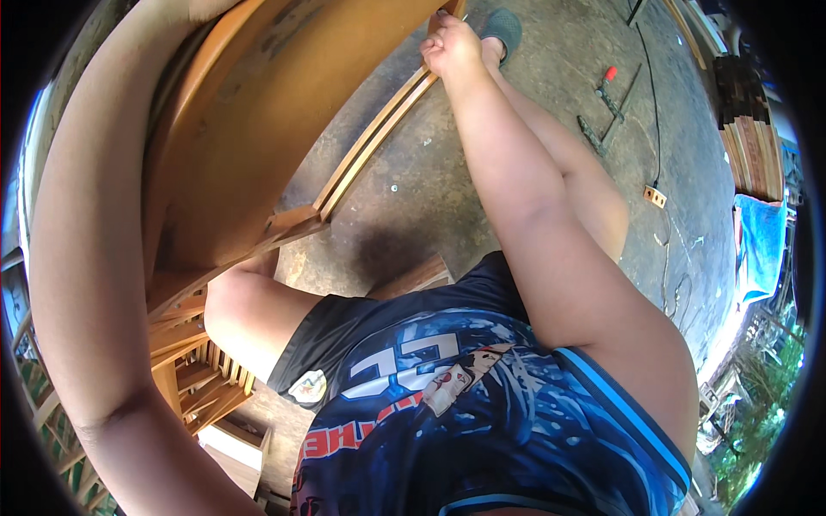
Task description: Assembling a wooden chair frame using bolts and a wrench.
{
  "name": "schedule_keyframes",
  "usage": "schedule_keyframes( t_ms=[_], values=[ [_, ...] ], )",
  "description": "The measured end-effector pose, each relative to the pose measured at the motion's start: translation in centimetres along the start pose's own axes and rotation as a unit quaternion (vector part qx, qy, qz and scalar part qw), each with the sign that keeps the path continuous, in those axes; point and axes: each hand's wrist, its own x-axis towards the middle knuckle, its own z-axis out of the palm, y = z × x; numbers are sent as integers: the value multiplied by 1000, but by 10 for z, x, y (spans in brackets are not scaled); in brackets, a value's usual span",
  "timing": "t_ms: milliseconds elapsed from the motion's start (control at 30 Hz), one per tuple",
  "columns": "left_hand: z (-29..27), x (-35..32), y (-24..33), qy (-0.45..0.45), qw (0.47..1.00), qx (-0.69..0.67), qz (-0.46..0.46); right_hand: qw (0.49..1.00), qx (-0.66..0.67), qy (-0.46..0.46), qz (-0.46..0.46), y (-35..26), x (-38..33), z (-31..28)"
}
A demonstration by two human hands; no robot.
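A large piece of varnished wooden furniture with a broad curved panel (249, 129) leans in front of me at the left. Its lower frame has two parallel rails (377, 142), running from a near corner toward my right hand. My right hand (451, 46) is closed with curled fingers at the far end of the frame, against the wood. What lies inside the fingers is hidden. My left arm reaches up around the furniture's left side. Of my left hand (205, 7), only the part near the wrist shows at the top edge, beside the panel's rim; its fingers are out of sight.
A clamp with a red handle (610, 74) lies on the concrete floor at the right. Near it are a power socket block (655, 197) and its cord. Stacked wood pieces (753, 159) and blue cloth (761, 245) stand far right. Slatted wooden furniture (202, 387) is at lower left.
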Motion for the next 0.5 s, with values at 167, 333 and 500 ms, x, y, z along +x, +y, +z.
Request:
schedule_keyframes(
  t_ms=[167,333,500],
  values=[
    [-4,8,-25,-49,981,-58,178,996,-56,71,-9,3,10,-1],
    [-4,10,-25,-53,987,-62,139,998,47,-39,32,0,10,-14],
    [-3,-1,-7,-41,987,-58,144,1000,1,9,-3,4,11,-12]
  ],
)
